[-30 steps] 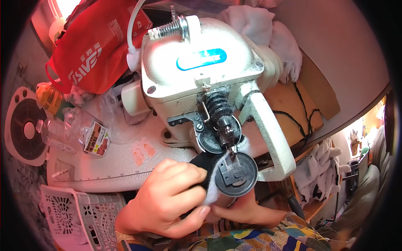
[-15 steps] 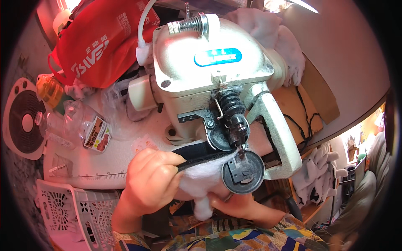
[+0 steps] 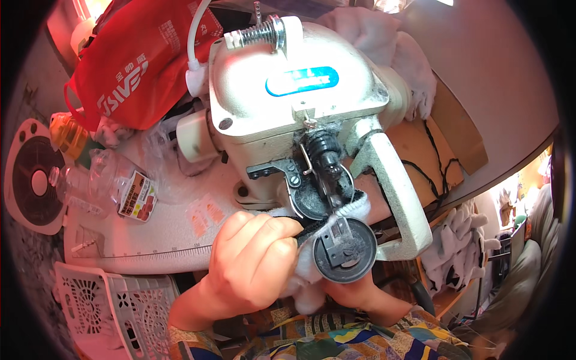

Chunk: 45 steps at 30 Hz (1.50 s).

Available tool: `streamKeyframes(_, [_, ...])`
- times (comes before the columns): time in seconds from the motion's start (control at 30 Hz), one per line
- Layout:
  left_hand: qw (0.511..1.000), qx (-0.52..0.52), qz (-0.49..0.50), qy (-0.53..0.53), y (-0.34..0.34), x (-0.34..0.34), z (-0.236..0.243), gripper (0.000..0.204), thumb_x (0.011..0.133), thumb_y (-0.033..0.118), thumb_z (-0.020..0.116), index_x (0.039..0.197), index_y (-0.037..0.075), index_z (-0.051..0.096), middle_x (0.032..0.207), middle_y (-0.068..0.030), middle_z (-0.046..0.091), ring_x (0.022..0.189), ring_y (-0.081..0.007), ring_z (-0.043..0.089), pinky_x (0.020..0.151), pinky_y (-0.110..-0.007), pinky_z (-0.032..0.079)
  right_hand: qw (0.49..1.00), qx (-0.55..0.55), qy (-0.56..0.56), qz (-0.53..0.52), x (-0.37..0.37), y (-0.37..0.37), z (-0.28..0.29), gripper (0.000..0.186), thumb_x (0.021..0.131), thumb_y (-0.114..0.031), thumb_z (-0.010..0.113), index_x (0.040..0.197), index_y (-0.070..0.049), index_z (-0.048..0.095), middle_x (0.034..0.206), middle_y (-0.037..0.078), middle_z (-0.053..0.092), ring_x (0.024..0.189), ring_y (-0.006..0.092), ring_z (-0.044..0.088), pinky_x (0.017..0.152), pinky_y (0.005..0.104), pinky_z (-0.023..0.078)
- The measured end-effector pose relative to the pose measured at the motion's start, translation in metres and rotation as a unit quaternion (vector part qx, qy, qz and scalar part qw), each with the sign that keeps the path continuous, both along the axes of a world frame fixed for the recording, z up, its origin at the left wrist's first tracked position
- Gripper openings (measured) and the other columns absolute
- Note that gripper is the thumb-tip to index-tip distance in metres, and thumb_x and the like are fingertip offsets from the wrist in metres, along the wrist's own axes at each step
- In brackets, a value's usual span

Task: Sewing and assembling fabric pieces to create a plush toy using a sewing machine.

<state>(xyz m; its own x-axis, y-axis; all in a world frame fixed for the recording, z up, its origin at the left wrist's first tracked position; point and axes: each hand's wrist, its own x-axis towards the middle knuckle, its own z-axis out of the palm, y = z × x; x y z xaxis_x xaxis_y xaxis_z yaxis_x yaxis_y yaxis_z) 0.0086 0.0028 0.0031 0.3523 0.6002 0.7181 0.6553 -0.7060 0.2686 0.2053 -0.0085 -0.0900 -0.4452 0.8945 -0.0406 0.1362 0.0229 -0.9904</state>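
A cream sewing machine (image 3: 288, 102) stands in front of me, with a dark round feed disc (image 3: 345, 251) at its lower front. Between the disc and the dark metal parts above it runs a black fabric strip (image 3: 315, 227) along white plush fabric (image 3: 306, 264). My left hand (image 3: 255, 261) is closed on the strip's left end, just left of the disc. Some plush shows beyond the disc, at its upper right. Below the disc is my right hand (image 3: 354, 294), against the plush; its fingers are hidden by the disc and the fabric.
Clear plastic bottles (image 3: 111, 180) and a red bag (image 3: 138, 66) are on the table's left. A grey fan-like unit (image 3: 37, 174) stands at the far left, above a white plastic basket (image 3: 132, 300). White plush pieces (image 3: 453, 255) are heaped at right, near black cables (image 3: 441, 174).
My left hand has moved right, closer to the disc, with the black strip. More strip and plush have passed through, and plush now shows beyond the disc. My right hand has gone further behind it.
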Motion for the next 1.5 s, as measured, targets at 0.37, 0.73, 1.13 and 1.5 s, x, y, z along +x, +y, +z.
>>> streamKeyframes(0.37, [0.976, -0.168, -0.1, -0.1, -0.001, -0.03, -0.002, 0.012, 0.072, 0.011, 0.062, 0.074, 0.001, 0.054, 0.076, -0.0142, 0.057, 0.059, -0.0294, 0.051, 0.056, -0.038, 0.039, 0.991, 0.056, 0.098, 0.068, -0.015, -0.026, 0.003, 0.066, 0.074, -0.013, 0.077, 0.128, 0.001, 0.042, 0.117, 0.011, 0.053, 0.108, 0.0182, 0.053, 0.092, 0.0339, 0.044])
streamKeyframes(0.73, [0.991, -0.112, -0.002, -0.08, -0.011, -0.033, -0.008, 0.019, 0.073, -0.002, 0.071, 0.084, 0.0, 0.057, 0.086, -0.015, 0.063, 0.069, -0.0295, 0.057, 0.064, -0.036, 0.046, 0.992, 0.065, 0.056, 0.087, -0.011, -0.014, -0.001, 0.054, 0.081, -0.007, 0.07, 0.128, 0.003, 0.046, 0.114, 0.009, 0.058, 0.103, 0.0142, 0.057, 0.087, 0.0302, 0.047])
streamKeyframes(1.13, [0.998, 0.006, 0.009, -0.058, -0.008, -0.02, -0.002, 0.027, 0.067, -0.003, 0.078, 0.081, 0.004, 0.056, 0.082, -0.0104, 0.065, 0.065, -0.0228, 0.06, 0.059, -0.031, 0.045, 0.994, 0.013, 0.089, -0.054, -0.017, -0.029, -0.011, 0.05, 0.075, -0.013, 0.075, 0.119, -0.001, 0.055, 0.108, 0.01, 0.062, 0.1, 0.0186, 0.06, 0.088, 0.0351, 0.049])
streamKeyframes(1.5, [0.995, -0.067, 0.031, -0.066, -0.005, 0.003, 0.01, 0.019, 0.07, -0.003, 0.073, 0.08, 0.003, 0.058, 0.076, -0.0108, 0.065, 0.063, -0.0242, 0.059, 0.059, -0.033, 0.042, 0.997, 0.031, 0.052, -0.037, -0.006, -0.017, 0.001, 0.08, 0.073, -0.007, 0.076, 0.137, 0.002, 0.03, 0.124, 0.014, 0.053, 0.121, 0.02, 0.05, 0.102, 0.036, 0.039])
